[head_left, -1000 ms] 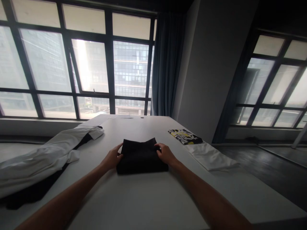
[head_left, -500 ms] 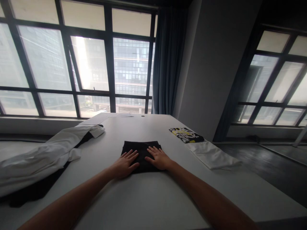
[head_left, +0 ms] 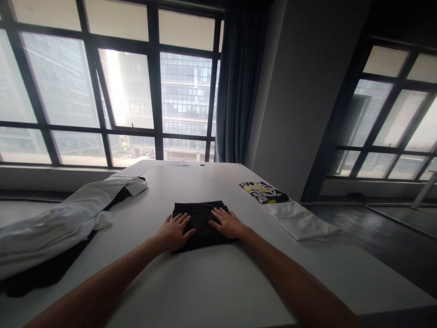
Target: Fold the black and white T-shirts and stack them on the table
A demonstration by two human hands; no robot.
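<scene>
A folded black cloth (head_left: pixel 200 213) lies in the middle of the white table (head_left: pixel 205 282). My left hand (head_left: pixel 174 232) rests flat on its near left part, fingers spread. My right hand (head_left: pixel 227 223) lies flat on its right side, fingers apart as well. Neither hand grips the cloth; both press on top of it.
A heap of white fabric (head_left: pixel 58 223) over dark fabric (head_left: pixel 37 278) covers the table's left side. At the right edge lie a folded black, white and yellow patterned cloth (head_left: pixel 262 191) and a folded white cloth (head_left: pixel 300 221). Large windows (head_left: pixel 129 91) stand behind the table.
My hands left the cloth's left and right edges and came to lie flat on top of it. Over the last half second they slid slightly outward.
</scene>
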